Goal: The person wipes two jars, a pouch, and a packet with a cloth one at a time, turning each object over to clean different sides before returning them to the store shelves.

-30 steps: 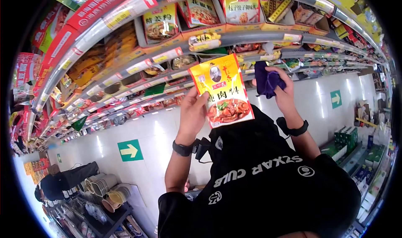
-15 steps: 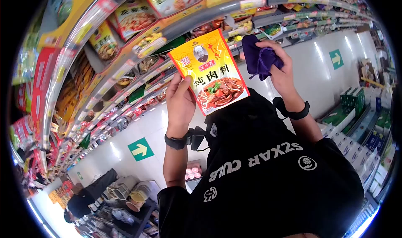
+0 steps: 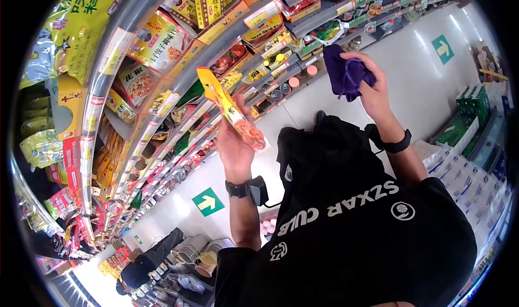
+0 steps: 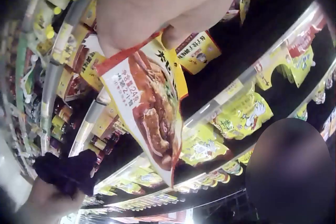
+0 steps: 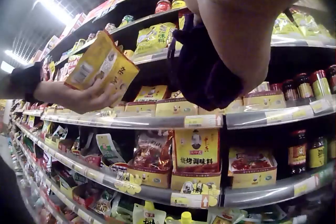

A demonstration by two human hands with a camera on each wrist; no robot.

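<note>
My left hand (image 3: 233,145) holds a yellow seasoning packet (image 3: 230,112) with a picture of braised meat, seen edge-on in the head view. From the left wrist the packet's (image 4: 149,111) printed side faces the camera under the hand (image 4: 157,3). In the right wrist view the packet (image 5: 102,64) sits in the left hand (image 5: 86,98) before the shelves. My right hand (image 3: 373,91) grips a purple cloth pouch (image 3: 346,77) in front of the shelf rows. The pouch (image 5: 202,71) hangs dark under the right hand's fingers (image 5: 236,19) and shows small at lower left from the left wrist (image 4: 65,171).
Store shelves (image 3: 162,101) packed with yellow and red seasoning packs curve along the left and top. Jars and bottles (image 5: 304,85) stand on shelves at right. A white tiled aisle floor with green arrow signs (image 3: 208,201) lies below. Another person (image 3: 148,258) bends by stacked bowls (image 3: 186,247).
My left hand has turned the packet from face-on to edge-on and moved it leftward toward the shelves. The right hand keeps the purple pouch raised. The head view has swung along the shelves.
</note>
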